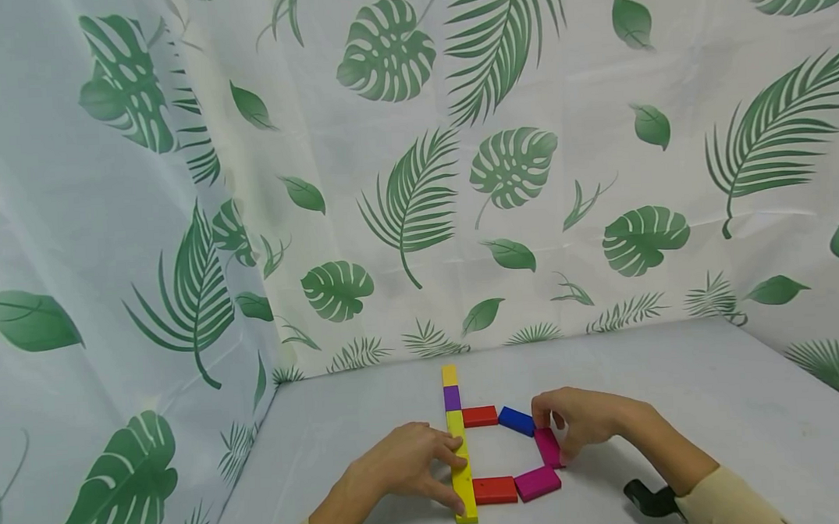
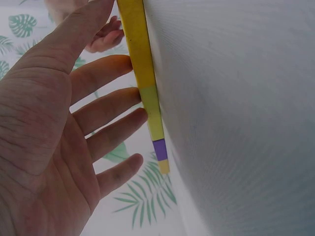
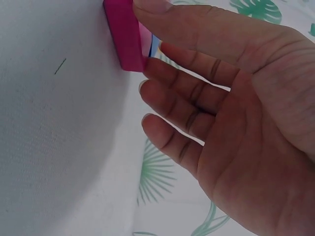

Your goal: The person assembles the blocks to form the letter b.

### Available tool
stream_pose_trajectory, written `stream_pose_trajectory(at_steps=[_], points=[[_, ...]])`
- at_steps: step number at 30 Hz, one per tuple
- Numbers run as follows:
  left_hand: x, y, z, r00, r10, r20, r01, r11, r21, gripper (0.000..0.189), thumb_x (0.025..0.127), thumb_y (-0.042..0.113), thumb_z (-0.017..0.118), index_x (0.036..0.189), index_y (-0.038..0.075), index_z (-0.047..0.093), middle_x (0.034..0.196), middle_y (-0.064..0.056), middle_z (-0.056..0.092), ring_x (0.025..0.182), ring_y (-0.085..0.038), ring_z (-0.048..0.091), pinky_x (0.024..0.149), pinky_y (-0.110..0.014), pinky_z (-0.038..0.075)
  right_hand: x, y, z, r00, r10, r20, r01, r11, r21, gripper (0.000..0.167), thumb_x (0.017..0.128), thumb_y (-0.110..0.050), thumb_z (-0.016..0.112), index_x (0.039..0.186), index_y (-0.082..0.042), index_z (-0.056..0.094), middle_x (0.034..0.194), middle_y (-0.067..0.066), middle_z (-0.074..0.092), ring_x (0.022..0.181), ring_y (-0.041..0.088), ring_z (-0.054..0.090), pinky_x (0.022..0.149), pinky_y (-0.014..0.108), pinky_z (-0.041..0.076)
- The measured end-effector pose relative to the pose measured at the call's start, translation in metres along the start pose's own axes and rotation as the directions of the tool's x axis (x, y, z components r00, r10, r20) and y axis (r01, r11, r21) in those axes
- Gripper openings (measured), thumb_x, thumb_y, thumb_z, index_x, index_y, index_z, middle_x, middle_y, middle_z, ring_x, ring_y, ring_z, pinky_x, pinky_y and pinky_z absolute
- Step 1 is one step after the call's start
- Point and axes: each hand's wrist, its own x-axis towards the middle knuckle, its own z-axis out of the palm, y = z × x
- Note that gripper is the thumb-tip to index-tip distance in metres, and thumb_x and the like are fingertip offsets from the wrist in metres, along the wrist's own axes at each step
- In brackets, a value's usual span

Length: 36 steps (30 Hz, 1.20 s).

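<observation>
Wooden-looking blocks lie on the table in a shape like a letter b. Its straight side has a small yellow block (image 1: 449,375), a purple block (image 1: 452,398) and longer yellow blocks (image 1: 464,491). My left hand (image 1: 416,461) rests its fairly straight fingertips and thumb along the yellow blocks. The curved side has a red block (image 1: 479,416), a blue block (image 1: 516,420), an upright-running magenta block (image 1: 549,449), a slanted magenta block (image 1: 538,483) and another red block (image 1: 495,490). My right hand (image 1: 586,419) pinches the upright-running magenta block between thumb and fingers.
A pale cloth-like surface (image 1: 342,422) covers the table. Behind and beside it hang white curtains (image 1: 421,309) printed with green leaves. A black strap or mount piece (image 1: 648,499) shows near my right sleeve (image 1: 728,502).
</observation>
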Motion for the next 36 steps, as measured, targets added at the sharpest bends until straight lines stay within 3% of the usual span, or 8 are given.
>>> stream_pose_trajectory(at_steps=[21, 29, 36], points=[[-0.0008, 0.0005, -0.0018, 1.0, -0.003, -0.001, 0.003, 1.0, 0.005, 0.063, 0.076, 0.074, 0.078, 0.128, 0.039, 0.073, 0.142, 0.015, 0.065, 0.135, -0.002, 0.058, 0.118, -0.043, 0.045, 0.0009, 0.0008, -0.0016, 1.0, -0.014, -0.002, 0.014, 1.0, 0.014, 0.043, 0.074, -0.007, 0.092, 0.105, -0.017, 0.064, 0.099, 0.002, 0.063, 0.098, 0.023, 0.056, 0.072, 0.032, 0.053], [-0.0014, -0.002, -0.0002, 1.0, 0.003, -0.01, -0.003, 1.0, -0.023, 0.062, 0.078, 0.074, 0.076, 0.128, 0.039, 0.073, 0.142, 0.016, 0.065, 0.135, -0.004, 0.058, 0.115, -0.041, 0.048, 0.0029, 0.0028, -0.0019, 0.993, -0.08, -0.087, 0.08, 0.997, 0.0, 0.03, 0.086, -0.024, 0.085, 0.108, -0.016, 0.066, 0.104, 0.001, 0.065, 0.103, 0.025, 0.058, 0.075, 0.029, 0.054], [-0.0012, -0.0036, 0.0004, 1.0, -0.023, -0.002, 0.022, 0.997, -0.077, 0.063, 0.081, 0.073, 0.073, 0.134, 0.04, 0.07, 0.143, 0.019, 0.063, 0.137, -0.005, 0.057, 0.113, -0.044, 0.05, 0.005, 0.0015, -0.0016, 0.985, -0.101, -0.139, 0.098, 0.995, -0.023, 0.024, 0.089, -0.03, 0.083, 0.103, -0.018, 0.067, 0.101, -0.001, 0.064, 0.101, 0.022, 0.058, 0.074, 0.029, 0.053]])
